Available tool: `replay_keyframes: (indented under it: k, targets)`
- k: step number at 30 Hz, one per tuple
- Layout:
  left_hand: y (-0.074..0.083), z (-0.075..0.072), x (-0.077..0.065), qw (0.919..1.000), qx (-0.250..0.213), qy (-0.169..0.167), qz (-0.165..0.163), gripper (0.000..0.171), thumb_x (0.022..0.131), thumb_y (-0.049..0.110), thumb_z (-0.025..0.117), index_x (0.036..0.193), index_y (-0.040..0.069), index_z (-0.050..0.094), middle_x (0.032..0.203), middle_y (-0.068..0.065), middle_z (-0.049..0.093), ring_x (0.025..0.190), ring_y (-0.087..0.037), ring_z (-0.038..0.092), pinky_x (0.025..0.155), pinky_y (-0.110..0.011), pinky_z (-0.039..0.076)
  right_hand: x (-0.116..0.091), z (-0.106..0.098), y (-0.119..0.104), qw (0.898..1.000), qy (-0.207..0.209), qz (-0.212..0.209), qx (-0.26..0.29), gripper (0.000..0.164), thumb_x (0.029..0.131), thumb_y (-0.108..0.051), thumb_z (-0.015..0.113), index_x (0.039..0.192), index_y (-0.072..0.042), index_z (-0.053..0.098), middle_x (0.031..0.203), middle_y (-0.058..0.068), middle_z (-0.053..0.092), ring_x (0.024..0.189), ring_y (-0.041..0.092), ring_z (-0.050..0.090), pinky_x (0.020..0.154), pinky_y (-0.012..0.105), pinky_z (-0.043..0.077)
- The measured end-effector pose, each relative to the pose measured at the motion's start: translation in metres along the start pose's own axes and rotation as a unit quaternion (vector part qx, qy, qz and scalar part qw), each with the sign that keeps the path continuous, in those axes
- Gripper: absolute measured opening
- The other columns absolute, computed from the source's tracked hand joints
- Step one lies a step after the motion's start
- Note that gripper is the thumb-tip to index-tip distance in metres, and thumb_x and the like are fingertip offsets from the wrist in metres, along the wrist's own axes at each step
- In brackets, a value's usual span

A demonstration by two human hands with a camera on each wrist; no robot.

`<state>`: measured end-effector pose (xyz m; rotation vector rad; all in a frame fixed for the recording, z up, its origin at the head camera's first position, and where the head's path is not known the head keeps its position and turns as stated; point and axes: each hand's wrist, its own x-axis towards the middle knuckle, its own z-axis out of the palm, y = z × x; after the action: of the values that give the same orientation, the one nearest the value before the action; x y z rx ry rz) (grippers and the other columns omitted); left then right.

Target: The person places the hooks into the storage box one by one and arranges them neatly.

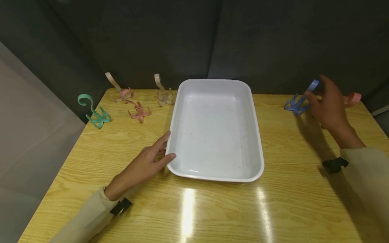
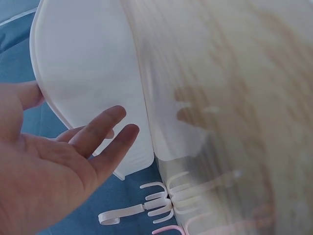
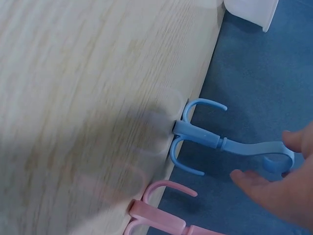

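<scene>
In the head view a blue multi-prong hook (image 1: 295,106) stands on its prongs at the table's back right. My right hand (image 1: 329,108) is at its curved top; the right wrist view shows the fingers (image 3: 257,183) spread around the curl of the blue hook (image 3: 195,133), not closed on it. A pink hook (image 3: 159,218) stands just beside, largely behind this hand in the head view. My left hand (image 1: 146,162) rests at the left side of a white tray (image 1: 215,135), thumb over the rim, the other fingers loosely extended along the outer wall (image 2: 93,58).
At the back left stand a green hook (image 1: 98,118), a pink hook (image 1: 139,113) and two beige hooks, one (image 1: 164,98) close to the tray. The wooden table (image 1: 225,212) ends at a dark partition (image 1: 146,40) behind.
</scene>
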<state>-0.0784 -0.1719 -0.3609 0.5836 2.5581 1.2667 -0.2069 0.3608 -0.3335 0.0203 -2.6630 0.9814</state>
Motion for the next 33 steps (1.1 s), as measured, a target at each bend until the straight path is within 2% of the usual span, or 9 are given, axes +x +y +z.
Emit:
replay_keyframes:
  k: [1,3,5,8,11,16,23,29,33]
  targets:
    - [-0.0001,0.0,0.0,1.0,0.0,0.0,0.001,0.078,0.107,0.033,0.061,0.167,0.01,0.018,0.156,-0.028,0.042,0.132,-0.039,0.057,0.107,-0.054,0.047,0.0011,0.0004,0.0011,1.0,0.003,0.003,-0.002,0.067,0.109,-0.021,0.051,0.164,0.0,0.02,0.159,0.035,0.03,0.129,0.063,0.043,0.115,0.066,0.027]
    - [0.0002,-0.0002,0.0,1.0,0.001,-0.001,0.001,0.078,0.107,0.033,0.061,0.167,0.01,0.018,0.156,-0.027,0.042,0.132,-0.039,0.057,0.107,-0.054,0.047,0.0027,0.0013,0.0043,1.0,0.005,0.014,-0.006,0.064,0.109,-0.023,0.05,0.164,-0.001,0.024,0.156,0.034,0.036,0.132,0.059,0.044,0.115,0.054,0.035]
    - [0.0003,-0.0002,0.0001,1.0,-0.002,-0.001,0.001,0.078,0.107,0.033,0.061,0.167,0.01,0.018,0.157,-0.028,0.041,0.132,-0.039,0.058,0.107,-0.054,0.047,0.0037,0.0019,0.0064,1.0,0.005,0.027,-0.008,0.063,0.109,-0.026,0.049,0.164,-0.003,0.026,0.154,0.033,0.041,0.133,0.055,0.046,0.109,0.039,0.042]
    - [0.0015,-0.0006,-0.0002,1.0,-0.005,-0.003,-0.004,0.078,0.107,0.035,0.062,0.168,0.012,0.018,0.157,-0.027,0.041,0.132,-0.038,0.057,0.108,-0.053,0.047,0.0047,0.0027,0.009,0.999,0.006,0.044,-0.005,0.062,0.109,-0.029,0.048,0.163,-0.006,0.027,0.153,0.03,0.043,0.137,0.049,0.047,0.097,0.019,0.042]
    - [0.0022,-0.0009,-0.0008,1.0,-0.005,-0.003,-0.007,0.079,0.107,0.036,0.061,0.168,0.012,0.018,0.157,-0.027,0.041,0.132,-0.038,0.057,0.108,-0.053,0.047,0.006,0.0037,0.0097,0.999,0.014,0.048,0.005,0.062,0.109,-0.029,0.05,0.162,-0.006,0.03,0.153,0.028,0.045,0.138,0.042,0.049,0.09,0.012,0.042]
    - [0.0021,-0.0008,-0.0011,0.9999,-0.006,-0.003,-0.008,0.079,0.107,0.036,0.061,0.168,0.012,0.017,0.157,-0.027,0.041,0.132,-0.039,0.057,0.107,-0.054,0.047,0.0072,0.0052,0.0087,0.998,0.028,0.056,0.005,0.06,0.108,-0.03,0.053,0.161,-0.009,0.034,0.15,0.027,0.049,0.137,0.023,0.053,0.084,0.009,0.041]
    - [0.0014,-0.0013,-0.0006,0.9999,-0.009,-0.004,-0.01,0.079,0.107,0.037,0.061,0.168,0.013,0.017,0.156,-0.027,0.042,0.132,-0.039,0.058,0.107,-0.054,0.048,0.0062,0.0058,0.0058,0.997,0.041,0.067,0.003,0.06,0.107,-0.033,0.055,0.16,-0.011,0.038,0.148,0.024,0.053,0.13,0.015,0.056,0.091,0.016,0.04]
    - [-0.0004,-0.0007,-0.0006,0.9999,-0.008,-0.003,-0.008,0.078,0.107,0.035,0.061,0.168,0.012,0.018,0.155,-0.027,0.043,0.13,-0.038,0.059,0.105,-0.054,0.049,0.0061,0.008,0.0055,0.996,0.066,0.059,0.007,0.057,0.104,-0.027,0.061,0.156,-0.009,0.046,0.144,0.021,0.057,0.12,0.004,0.06,0.075,0.005,0.04]
    - [-0.0011,-0.0006,-0.0005,0.9999,-0.009,-0.003,-0.009,0.078,0.107,0.036,0.061,0.168,0.013,0.018,0.156,-0.027,0.043,0.13,-0.037,0.06,0.105,-0.053,0.05,0.0062,0.0072,0.0049,0.996,0.068,0.061,0.015,0.057,0.104,-0.026,0.062,0.156,-0.011,0.046,0.146,0.019,0.056,0.117,-0.001,0.06,0.073,0.002,0.041]
